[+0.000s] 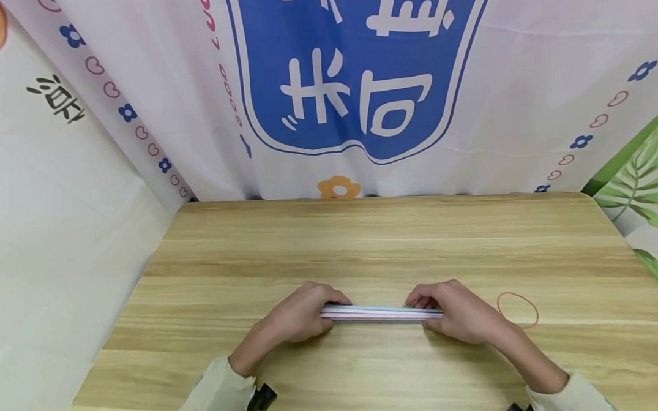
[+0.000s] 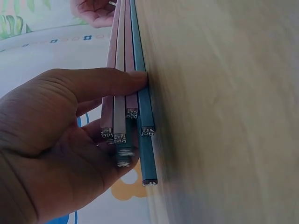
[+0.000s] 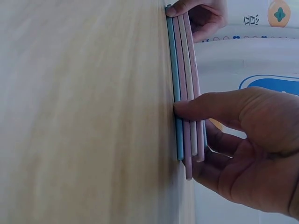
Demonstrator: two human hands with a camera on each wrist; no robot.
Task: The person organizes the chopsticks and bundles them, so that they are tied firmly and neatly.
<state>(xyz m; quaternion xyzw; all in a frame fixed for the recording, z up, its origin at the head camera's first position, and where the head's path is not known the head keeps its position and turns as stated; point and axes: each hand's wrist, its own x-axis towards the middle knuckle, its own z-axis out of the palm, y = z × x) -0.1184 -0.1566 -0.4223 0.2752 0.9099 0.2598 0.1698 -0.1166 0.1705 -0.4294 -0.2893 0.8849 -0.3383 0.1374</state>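
A bundle of several chopsticks (image 1: 378, 314) in pink, cream and blue-green lies crosswise between the two hands, low over the wooden table. My left hand (image 1: 306, 312) grips one end, thumb across the near side and fingers behind. In the left wrist view the square, silver-patterned ends of the chopsticks (image 2: 120, 107) stick out unevenly past the thumb. The other end is held by my right hand (image 1: 461, 310), its thumb (image 3: 187, 109) pressing the sticks from the near side. There the slimmer tips (image 3: 188, 168) also end at different lengths.
A thin red rubber band (image 1: 538, 314) lies on the wooden table (image 1: 364, 247) beside the right forearm. A printed curtain (image 1: 192, 113) hangs behind the table's far edge, and a white wall covering (image 1: 49, 242) runs along the left side.
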